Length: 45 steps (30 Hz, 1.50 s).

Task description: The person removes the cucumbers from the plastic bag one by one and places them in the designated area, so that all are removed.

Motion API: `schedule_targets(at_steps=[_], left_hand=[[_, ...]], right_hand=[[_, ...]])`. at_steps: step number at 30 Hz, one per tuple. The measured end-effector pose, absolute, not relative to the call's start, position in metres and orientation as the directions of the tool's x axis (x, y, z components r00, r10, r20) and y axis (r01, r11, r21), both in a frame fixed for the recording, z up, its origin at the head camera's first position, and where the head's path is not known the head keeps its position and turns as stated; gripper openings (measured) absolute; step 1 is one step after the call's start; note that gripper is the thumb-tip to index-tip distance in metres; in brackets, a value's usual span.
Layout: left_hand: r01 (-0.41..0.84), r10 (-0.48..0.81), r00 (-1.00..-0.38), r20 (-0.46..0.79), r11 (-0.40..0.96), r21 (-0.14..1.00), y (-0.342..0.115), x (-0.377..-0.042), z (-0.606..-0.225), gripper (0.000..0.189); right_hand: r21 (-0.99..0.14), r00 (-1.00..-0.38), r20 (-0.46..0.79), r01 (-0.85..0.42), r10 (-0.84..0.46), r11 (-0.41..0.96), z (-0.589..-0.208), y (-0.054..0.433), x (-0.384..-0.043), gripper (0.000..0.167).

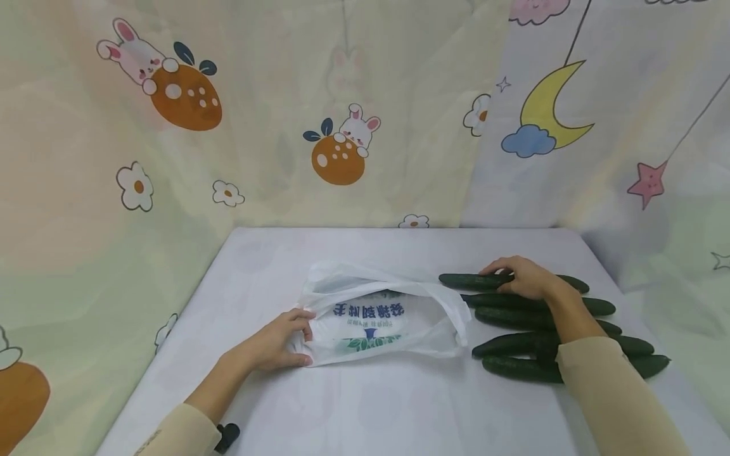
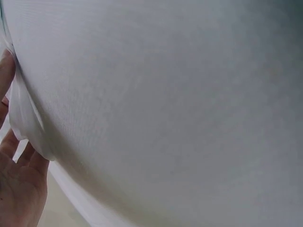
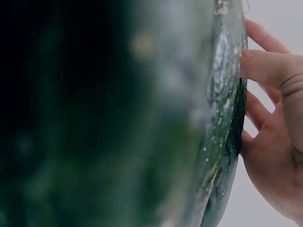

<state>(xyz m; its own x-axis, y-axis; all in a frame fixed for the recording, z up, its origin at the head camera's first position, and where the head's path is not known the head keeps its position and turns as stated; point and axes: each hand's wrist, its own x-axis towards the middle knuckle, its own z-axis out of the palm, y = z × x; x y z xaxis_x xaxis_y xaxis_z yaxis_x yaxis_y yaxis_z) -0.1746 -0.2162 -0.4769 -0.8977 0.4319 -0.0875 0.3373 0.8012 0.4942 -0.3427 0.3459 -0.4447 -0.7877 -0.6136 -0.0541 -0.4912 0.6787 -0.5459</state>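
A white plastic bag (image 1: 371, 364) with blue and green print lies on the table, its mouth gaping to the right. My left hand (image 1: 279, 342) holds the bag's left end; in the left wrist view that hand (image 2: 21, 189) has its fingers against a fold of thin white plastic (image 2: 28, 118). At the back right, my right hand (image 1: 527, 278) grips the farthest dark green cucumber (image 1: 464, 282) around its middle. Thumb and fingers of this hand (image 3: 272, 156) meet a cucumber (image 3: 225, 127) in the right wrist view, where a blurred green surface fills the left side.
Several more cucumbers (image 1: 513, 315) lie side by side in front of the gripped one, partly under the right forearm. The white table (image 1: 365, 411) ends at a patterned cloth backdrop (image 1: 274, 126). A small black object (image 1: 228, 436) shows beside the left sleeve.
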Motion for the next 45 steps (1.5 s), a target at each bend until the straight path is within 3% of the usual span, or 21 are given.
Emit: schedule_targets(at_steps=[9, 13, 20, 30, 38, 45], left_hand=[[0.333, 0.427, -0.900, -0.091, 0.807, 0.487, -0.220, -0.173, -0.472, 0.034], [0.363, 0.449, -0.891, -0.070, 0.796, 0.485, -0.219, -0.177, -0.469, 0.033], [0.340, 0.428, -0.899, -0.091, 0.815, 0.470, -0.216, -0.179, -0.463, 0.034], [0.329, 0.404, -0.911, -0.081, 0.832, 0.447, -0.217, -0.179, -0.458, 0.040], [0.322, 0.392, -0.915, -0.088, 0.847, 0.423, -0.215, -0.178, -0.465, 0.047], [0.300, 0.382, -0.918, -0.107, 0.844, 0.445, -0.214, -0.173, -0.466, 0.046]], right_hand=[[-0.570, -0.745, -0.128, -0.485, -0.655, 0.664, -0.438, 0.340, -0.341, 0.043], [-0.556, -0.760, -0.149, -0.464, -0.632, 0.690, -0.427, 0.337, -0.338, 0.041], [-0.504, -0.784, -0.090, -0.496, -0.614, 0.707, -0.409, 0.325, -0.328, 0.040], [-0.499, -0.806, -0.109, -0.462, -0.582, 0.733, -0.394, 0.292, -0.313, 0.041], [-0.534, -0.786, -0.041, -0.505, -0.617, 0.679, -0.382, 0.264, -0.302, 0.039], [-0.540, -0.783, -0.053, -0.499, -0.619, 0.678, -0.370, 0.232, -0.297, 0.041]])
